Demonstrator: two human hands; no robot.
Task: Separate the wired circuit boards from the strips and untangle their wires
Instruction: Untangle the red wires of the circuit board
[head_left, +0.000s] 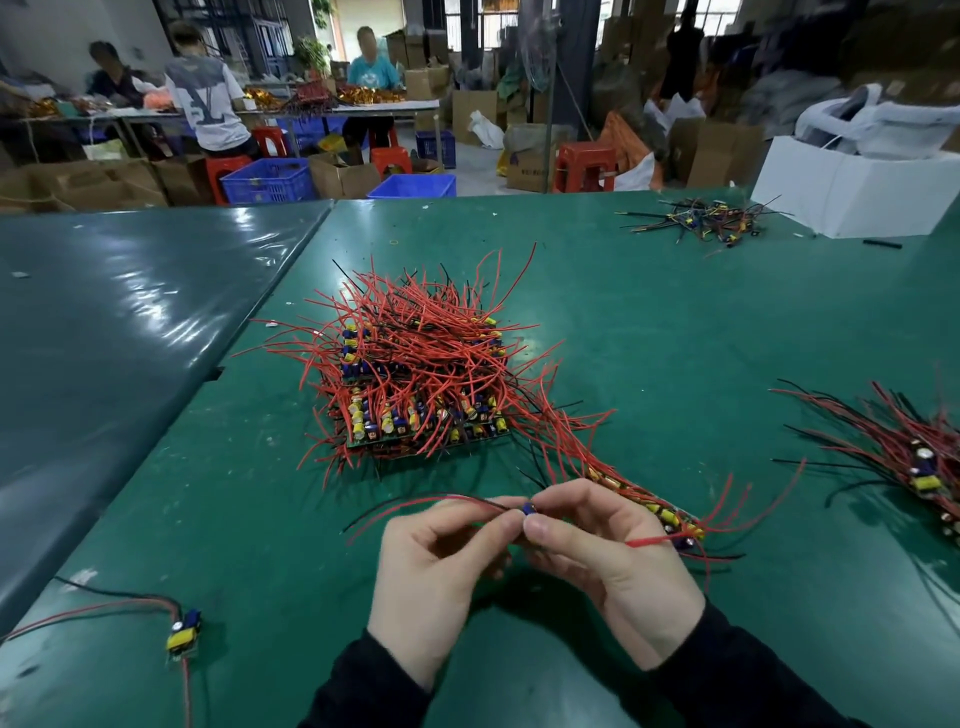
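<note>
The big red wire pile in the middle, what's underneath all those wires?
Under the wire pile lie stacked circuit boards with yellow and blue parts, their green edges showing along the near side. They rest on the green table. How many boards are stacked, and the middle of the stack, is hidden by wires.

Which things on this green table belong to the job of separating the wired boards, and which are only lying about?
Belong to the job:
- strip of boards between left hand and right hand
- big stack of wired boards
- single separated board
- bundle at the right edge

Lying about:
- white box
- small far heap of wired parts
- yellow rubber band
</note>
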